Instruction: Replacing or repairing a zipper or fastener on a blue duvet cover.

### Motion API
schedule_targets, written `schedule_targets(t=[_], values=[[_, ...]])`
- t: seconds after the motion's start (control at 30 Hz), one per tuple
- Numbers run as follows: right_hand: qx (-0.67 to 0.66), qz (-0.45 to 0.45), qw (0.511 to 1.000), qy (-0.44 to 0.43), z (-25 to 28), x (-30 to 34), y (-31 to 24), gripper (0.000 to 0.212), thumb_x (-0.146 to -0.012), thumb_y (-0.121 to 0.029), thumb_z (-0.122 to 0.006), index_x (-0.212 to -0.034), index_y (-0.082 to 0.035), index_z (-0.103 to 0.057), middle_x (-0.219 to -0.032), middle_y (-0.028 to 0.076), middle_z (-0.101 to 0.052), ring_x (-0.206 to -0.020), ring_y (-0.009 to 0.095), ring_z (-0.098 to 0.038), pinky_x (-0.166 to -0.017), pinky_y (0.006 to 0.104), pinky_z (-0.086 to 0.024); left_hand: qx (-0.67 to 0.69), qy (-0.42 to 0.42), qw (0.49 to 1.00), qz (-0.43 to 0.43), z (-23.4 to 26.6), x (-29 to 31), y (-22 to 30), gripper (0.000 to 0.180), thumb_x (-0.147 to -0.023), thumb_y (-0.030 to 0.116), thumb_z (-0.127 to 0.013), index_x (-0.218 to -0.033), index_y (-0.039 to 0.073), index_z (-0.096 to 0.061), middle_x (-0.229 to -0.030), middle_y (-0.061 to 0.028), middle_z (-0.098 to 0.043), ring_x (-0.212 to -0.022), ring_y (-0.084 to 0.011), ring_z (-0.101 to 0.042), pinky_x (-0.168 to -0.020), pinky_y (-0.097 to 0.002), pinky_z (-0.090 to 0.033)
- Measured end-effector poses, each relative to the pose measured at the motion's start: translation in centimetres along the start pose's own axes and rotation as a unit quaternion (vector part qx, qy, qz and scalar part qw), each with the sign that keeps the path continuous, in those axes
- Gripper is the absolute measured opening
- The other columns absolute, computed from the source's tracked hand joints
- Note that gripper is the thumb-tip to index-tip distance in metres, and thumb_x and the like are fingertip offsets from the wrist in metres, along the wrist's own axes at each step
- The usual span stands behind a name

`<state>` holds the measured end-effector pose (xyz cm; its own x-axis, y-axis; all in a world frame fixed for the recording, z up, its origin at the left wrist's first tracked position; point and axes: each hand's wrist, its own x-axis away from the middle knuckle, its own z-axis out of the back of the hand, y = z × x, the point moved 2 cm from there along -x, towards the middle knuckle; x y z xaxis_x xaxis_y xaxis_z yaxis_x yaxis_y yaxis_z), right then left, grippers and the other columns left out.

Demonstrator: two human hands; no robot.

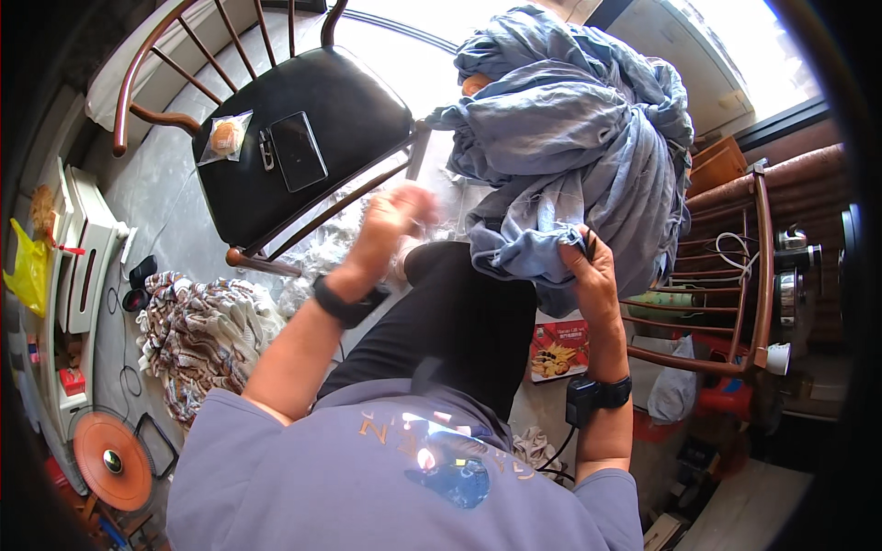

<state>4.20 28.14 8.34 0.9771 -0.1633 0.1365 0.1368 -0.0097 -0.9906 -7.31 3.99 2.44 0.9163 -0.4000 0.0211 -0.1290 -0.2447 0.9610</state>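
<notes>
A big bundle of blue-grey fabric hangs and bulges in front of me, its near edge reaching my lap. My right hand is closed, pinching the frayed edge of this fabric between thumb and fingers. A small dark pointed object shows at those fingers; its kind is unclear. Loose threads stand out along the cloth near there. To the left of the bundle, my left hand is raised above my knee, apart from the fabric. Motion smears its fingers, so whether it holds anything cannot be made out.
A black-seated chair at far left carries a phone, a wrapped bun and a small metal tool. Fluffy white scraps and a patterned cloth heap lie on the floor. A wooden-railed chair stands right, beside a red box.
</notes>
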Motion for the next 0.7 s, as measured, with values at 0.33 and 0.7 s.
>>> schedule_targets(t=[0.33,0.7], values=[[-0.193,-0.078,0.976,0.069,-0.1,-1.4,0.3,0.016,-0.090,-0.019,-0.053,-0.099,-0.006,-0.055,-0.075,0.002,-0.059,-0.046,0.004,-0.045,-0.034,0.0179,-0.029,-0.347,-0.077,0.903,-0.241,-5.1,2.2,-1.8,0.024,-0.073,0.016,-0.069,-0.093,0.006,-0.059,-0.080,-0.0096,-0.061,-0.075,-0.0284,-0.060,-0.067,-0.0368,-0.048],[-0.233,-0.055,0.965,0.102,4.7,1.1,0.6,0.022,-0.092,-0.025,-0.048,-0.093,-0.005,-0.057,-0.065,0.005,-0.061,-0.041,0.009,-0.049,-0.033,0.0225,-0.035,-0.286,-0.067,0.952,-0.081,5.3,3.5,-4.0,0.014,-0.084,0.015,-0.058,-0.079,0.002,-0.055,-0.067,-0.0125,-0.056,-0.062,-0.0223,-0.054,-0.060,-0.0336,-0.043]])
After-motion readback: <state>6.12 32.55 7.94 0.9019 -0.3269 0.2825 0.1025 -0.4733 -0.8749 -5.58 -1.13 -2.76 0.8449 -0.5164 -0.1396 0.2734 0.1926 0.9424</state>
